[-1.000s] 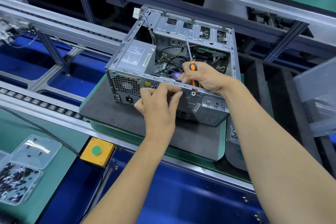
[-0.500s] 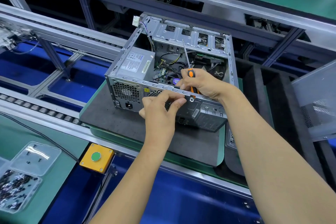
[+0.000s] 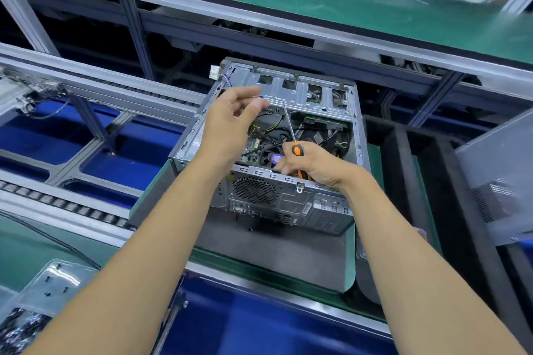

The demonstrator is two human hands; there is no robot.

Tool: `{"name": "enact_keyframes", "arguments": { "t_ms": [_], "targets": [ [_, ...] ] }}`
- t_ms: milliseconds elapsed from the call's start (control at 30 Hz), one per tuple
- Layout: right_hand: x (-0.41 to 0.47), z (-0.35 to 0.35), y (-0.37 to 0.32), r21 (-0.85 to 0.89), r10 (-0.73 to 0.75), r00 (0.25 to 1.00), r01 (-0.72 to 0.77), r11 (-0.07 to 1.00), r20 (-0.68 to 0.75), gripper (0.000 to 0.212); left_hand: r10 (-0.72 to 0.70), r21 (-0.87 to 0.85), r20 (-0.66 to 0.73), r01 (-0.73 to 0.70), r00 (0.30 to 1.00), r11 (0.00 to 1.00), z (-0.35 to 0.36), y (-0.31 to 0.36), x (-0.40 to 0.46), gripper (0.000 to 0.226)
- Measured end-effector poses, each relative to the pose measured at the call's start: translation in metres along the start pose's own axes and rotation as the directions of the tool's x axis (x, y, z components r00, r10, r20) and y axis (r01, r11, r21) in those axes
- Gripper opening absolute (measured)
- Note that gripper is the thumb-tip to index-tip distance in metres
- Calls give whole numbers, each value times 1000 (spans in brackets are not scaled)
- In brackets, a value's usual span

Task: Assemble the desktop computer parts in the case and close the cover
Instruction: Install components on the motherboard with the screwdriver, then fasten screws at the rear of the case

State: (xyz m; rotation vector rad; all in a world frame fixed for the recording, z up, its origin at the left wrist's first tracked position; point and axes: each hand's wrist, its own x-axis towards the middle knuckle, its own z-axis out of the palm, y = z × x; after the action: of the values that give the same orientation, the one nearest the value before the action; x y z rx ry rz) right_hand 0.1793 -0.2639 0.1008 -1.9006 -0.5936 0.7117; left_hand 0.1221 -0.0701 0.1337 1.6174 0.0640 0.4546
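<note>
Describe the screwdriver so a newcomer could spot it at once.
Find the open grey metal computer case lying on the dark mat at the centre of the conveyor. Over its near rim the right hand grips the orange-and-black-handled screwdriver, whose thin steel shaft points up and away over the cables. Nothing else there is orange.

case (image 3: pixel 291 204) on mat (image 3: pixel 259 256), screw box (image 3: pixel 37 305) left, cover (image 3: pixel 501 179) right

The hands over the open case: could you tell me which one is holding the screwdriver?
The right hand grips the orange-and-black screwdriver, shaft pointing into the case; the left hand hovers loosely curled, seemingly empty.
</note>
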Motion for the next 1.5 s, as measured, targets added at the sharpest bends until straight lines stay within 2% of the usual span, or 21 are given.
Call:
{"name": "enact_keyframes", "arguments": {
  "t_ms": [200, 300, 567, 733, 967, 1133, 1233, 1300, 1400, 1433, 1500],
  "targets": [
    [3, 2, 2, 20, 0, 1000, 0, 1000, -19, 39, -128, -251, 72, 142, 989, 957, 27, -13, 22, 9],
    [2, 3, 1, 8, 2, 1000, -1, 1000, -15, 39, -164, -297, 164, 207, 973, 932, 33, -12, 24, 15],
    [1, 4, -1, 36, 14, 1000, -13, 999, -14, 38, -123, -176, 338, 191, 933, 966, 19, -4, 35, 9],
    [2, 5, 0, 35, 15, 1000, -15, 999, -14, 40, -175, -41, 550, 236, 816, 971, 2, 6, 54, 9],
    [2, 3, 0, 34, 18, 1000, -17, 999, -5, 41, -166, -71, 553, 245, 816, 967, 4, -5, 49, 16],
    [2, 1, 1, 41, 10, 1000, -10, 999, 15, 40, -134, -29, 607, 190, 783, 981, -4, -8, 45, 37],
    [3, 1, 3, 34, -11, 1000, 11, 999, 6, 38, -193, 204, 591, 87, 783, 975, -11, -8, 37, 39],
    [4, 2, 6, 11, -6, 1000, 6, 1000, -12, 36, -231, 401, 641, -62, 732, 914, -18, -12, 26, 36],
    [3, 2, 5, 23, 10, 1000, -9, 1000, -16, 39, -341, 565, 734, -249, 587, 786, -25, -12, 7, 43],
    [2, 1, 3, 25, 9, 1000, -9, 1000, 5, 41, -360, 593, 736, -290, 574, 751, -25, -12, 3, 46],
    [0, 1, 0, 12, 1, 1000, -1, 1000, 19, 44, -370, 648, 718, -373, 590, 664, -21, -13, 1, 51]
  ]
}}
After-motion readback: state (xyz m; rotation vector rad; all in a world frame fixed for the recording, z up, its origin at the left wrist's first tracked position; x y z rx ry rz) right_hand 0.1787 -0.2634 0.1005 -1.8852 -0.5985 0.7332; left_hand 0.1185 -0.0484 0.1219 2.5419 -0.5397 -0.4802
